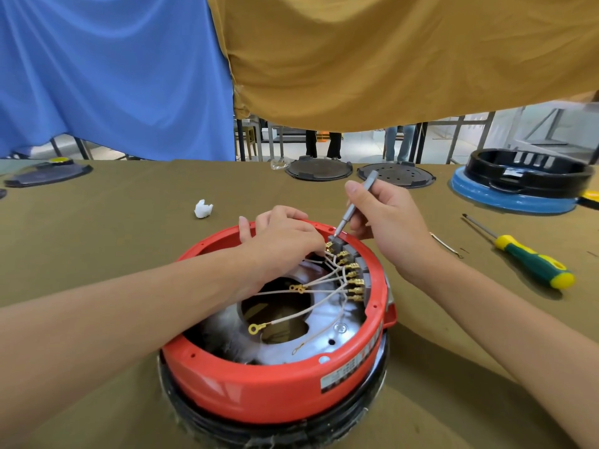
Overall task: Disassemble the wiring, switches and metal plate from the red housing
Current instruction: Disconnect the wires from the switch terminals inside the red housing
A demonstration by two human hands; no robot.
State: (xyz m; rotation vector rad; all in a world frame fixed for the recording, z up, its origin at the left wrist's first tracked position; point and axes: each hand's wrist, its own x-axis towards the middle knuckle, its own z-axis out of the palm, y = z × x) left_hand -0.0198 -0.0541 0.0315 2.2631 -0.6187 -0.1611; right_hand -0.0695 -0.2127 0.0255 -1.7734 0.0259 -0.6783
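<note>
- The round red plastic housing (275, 384) sits nearest, on a black base on the olive cloth-covered table (97, 254); inside lies the shiny metal plate (337, 338) with thin pale wires (321, 303) fanning to brass terminals.
- The left hand (278, 241) reaches into the housing, fingers curled together at the uppermost terminal; whether they pinch a wire cannot be told.
- The right hand (385, 222) pinches a slim grey metal driver bit (353, 205), tip on the grey switch block (337, 243).
- Best to keep the bit upright and seated, steadying the wire.
- Farther right lies a green-and-yellow-handled screwdriver (525, 257).
</note>
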